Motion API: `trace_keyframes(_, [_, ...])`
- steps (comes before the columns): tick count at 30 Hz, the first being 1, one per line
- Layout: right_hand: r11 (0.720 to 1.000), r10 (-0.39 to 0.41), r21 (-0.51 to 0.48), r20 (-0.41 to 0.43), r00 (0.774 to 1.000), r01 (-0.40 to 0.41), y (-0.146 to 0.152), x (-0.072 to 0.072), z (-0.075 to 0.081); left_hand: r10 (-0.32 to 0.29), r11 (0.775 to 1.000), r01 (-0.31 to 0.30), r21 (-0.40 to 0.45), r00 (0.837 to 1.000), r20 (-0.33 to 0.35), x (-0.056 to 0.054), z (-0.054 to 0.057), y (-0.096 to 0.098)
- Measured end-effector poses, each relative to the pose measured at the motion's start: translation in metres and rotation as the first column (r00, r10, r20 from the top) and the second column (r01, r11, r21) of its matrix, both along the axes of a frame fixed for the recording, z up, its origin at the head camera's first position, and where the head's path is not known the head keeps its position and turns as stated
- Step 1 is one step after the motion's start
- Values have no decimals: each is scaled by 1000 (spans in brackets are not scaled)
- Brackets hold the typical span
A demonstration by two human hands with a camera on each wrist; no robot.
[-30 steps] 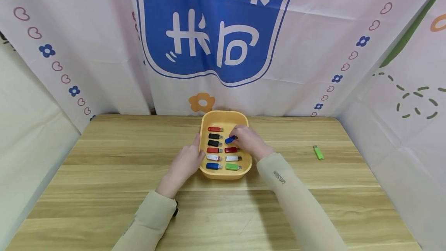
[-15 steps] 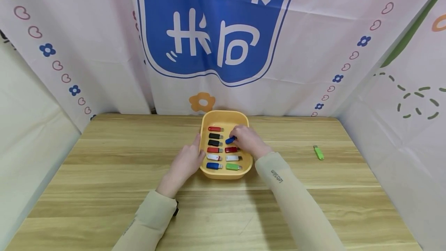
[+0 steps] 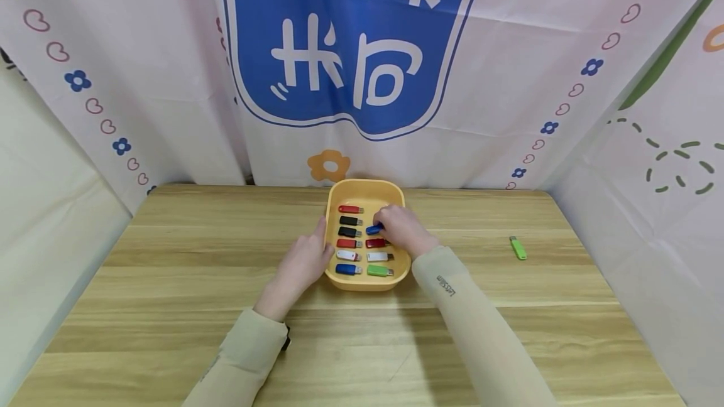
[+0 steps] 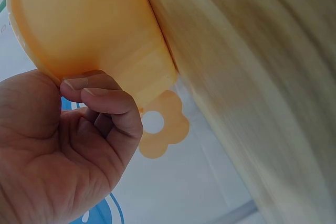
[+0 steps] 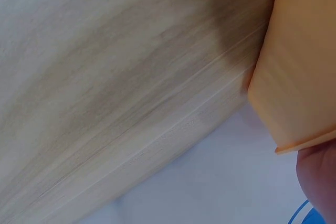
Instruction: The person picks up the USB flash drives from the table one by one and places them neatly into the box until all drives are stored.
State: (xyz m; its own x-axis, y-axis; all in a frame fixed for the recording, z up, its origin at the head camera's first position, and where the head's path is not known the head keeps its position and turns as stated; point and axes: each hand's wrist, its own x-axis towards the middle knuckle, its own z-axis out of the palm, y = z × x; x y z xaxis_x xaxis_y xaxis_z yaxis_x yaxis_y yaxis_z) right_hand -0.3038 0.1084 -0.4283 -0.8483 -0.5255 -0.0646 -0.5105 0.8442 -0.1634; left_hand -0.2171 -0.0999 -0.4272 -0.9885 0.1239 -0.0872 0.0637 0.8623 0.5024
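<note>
A yellow tray holds USB sticks in two columns. My right hand reaches over its right side and pinches a blue USB stick close to the tray floor; the fingers hide its connector end. Just below it lies a dark red USB stick, then a white one and a green one. At the left rim my left hand grips the tray, thumb over the edge. In the left wrist view, curled fingers lie against the outer wall. The right wrist view shows little of the right hand.
The left column runs from a red USB stick down to a blue one. Another green USB stick lies on the wooden table at the right. A printed curtain hangs behind the tray.
The blue USB stick in my right hand has turned slightly and settled more level in the right column. The left hand stays on the tray rim.
</note>
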Motion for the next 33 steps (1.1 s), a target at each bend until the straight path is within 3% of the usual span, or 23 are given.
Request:
trace_keyframes(10, [999,-11,46,16,1000,10,-2,0,1,-1,1000,1,0,1000,3,0,1,1])
trace_keyframes(33, [999,9,49,14,1000,-9,0,-3,-1,-8,1000,8,-4,1000,-27,-1,0,1])
